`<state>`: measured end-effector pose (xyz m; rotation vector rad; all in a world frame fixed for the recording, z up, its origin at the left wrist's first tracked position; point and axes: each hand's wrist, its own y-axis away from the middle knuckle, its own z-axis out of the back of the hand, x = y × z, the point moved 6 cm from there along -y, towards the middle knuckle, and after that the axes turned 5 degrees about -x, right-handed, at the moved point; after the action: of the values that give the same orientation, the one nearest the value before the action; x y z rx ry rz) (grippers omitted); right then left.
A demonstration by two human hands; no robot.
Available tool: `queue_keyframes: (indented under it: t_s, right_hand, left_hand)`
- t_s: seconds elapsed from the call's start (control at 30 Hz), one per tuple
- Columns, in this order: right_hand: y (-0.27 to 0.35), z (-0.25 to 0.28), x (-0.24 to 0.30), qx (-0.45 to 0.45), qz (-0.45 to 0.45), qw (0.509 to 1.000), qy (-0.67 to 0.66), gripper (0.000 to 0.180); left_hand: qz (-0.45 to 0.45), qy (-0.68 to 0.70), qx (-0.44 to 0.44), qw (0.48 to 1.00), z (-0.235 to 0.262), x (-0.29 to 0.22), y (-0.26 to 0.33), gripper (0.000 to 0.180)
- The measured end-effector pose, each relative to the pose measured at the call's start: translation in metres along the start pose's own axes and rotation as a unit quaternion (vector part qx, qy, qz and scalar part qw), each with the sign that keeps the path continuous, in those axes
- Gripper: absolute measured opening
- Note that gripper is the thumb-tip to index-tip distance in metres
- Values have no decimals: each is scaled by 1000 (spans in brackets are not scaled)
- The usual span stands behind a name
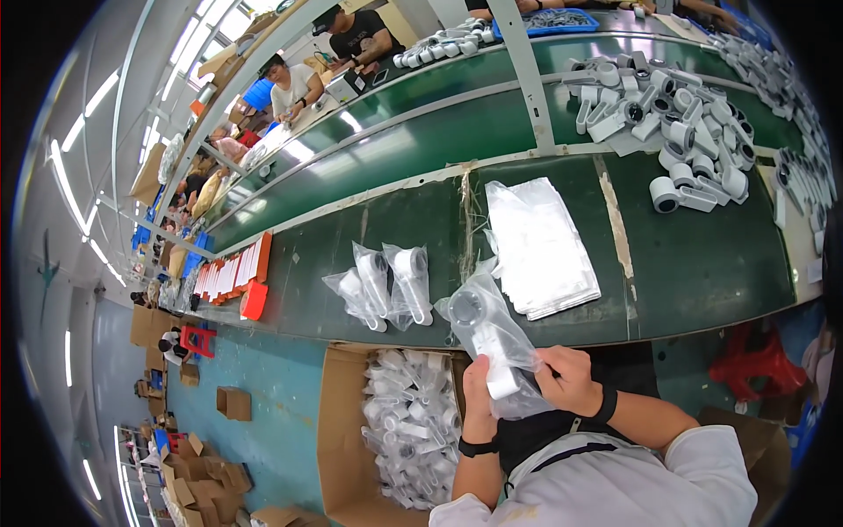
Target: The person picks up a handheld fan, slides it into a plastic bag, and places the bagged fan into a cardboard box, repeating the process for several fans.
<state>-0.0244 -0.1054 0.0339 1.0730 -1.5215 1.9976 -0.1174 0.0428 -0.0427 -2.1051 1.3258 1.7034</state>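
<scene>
In front of me, a white handled device with a round, grey-ringed head (467, 307) is inside a clear plastic bag (524, 344). My left hand (478, 400) is closed on the device's lower part through the bag, from the left side. My right hand (569, 381) pinches the bag's right edge near its lower end. Just ahead on the green bench (562, 189) lies a stack of flat clear bags (544, 250). Left of it are several bagged devices (409, 277) of the same kind. Part of the held device is hidden by my fingers.
An open cardboard box (341, 430) full of bagged devices stands below the bench at my left. Loose devices (694, 123) are heaped at the back right. Orange-and-white cards (233, 270) lie at the far left. A metal post (525, 79) rises behind; co-workers sit beyond.
</scene>
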Motion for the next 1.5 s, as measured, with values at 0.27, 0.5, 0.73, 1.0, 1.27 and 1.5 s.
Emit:
queue_keyframes:
  t_s: [0.27, 0.5, 0.73, 1.0, 1.27, 1.5]
  right_hand:
    - [-5, 6, 13, 39, 37, 998, 30, 29]
    - [-19, -19, 8, 288, 19, 957, -23, 63]
    - [-10, -18, 8, 205, -26, 975, -81, 56]
    - [-13, 1, 6, 73, 32, 996, -39, 56]
    - [-10, -15, 18, 133, 109, 985, -24, 50]
    - [-30, 16, -13, 125, 27, 990, 53, 46]
  left_hand:
    - [-52, 63, -88, 993, 10, -17, 1, 45]
    - [-65, -33, 11, 997, -7, -12, 8, 40]
    - [-101, -86, 60, 989, -19, -20, 14, 26]
    - [-160, -123, -6, 979, 8, -13, -1, 37]
    - [-81, -45, 19, 995, -11, -22, 13, 23]
    - [-176, -121, -292, 932, 107, -100, -7, 20]
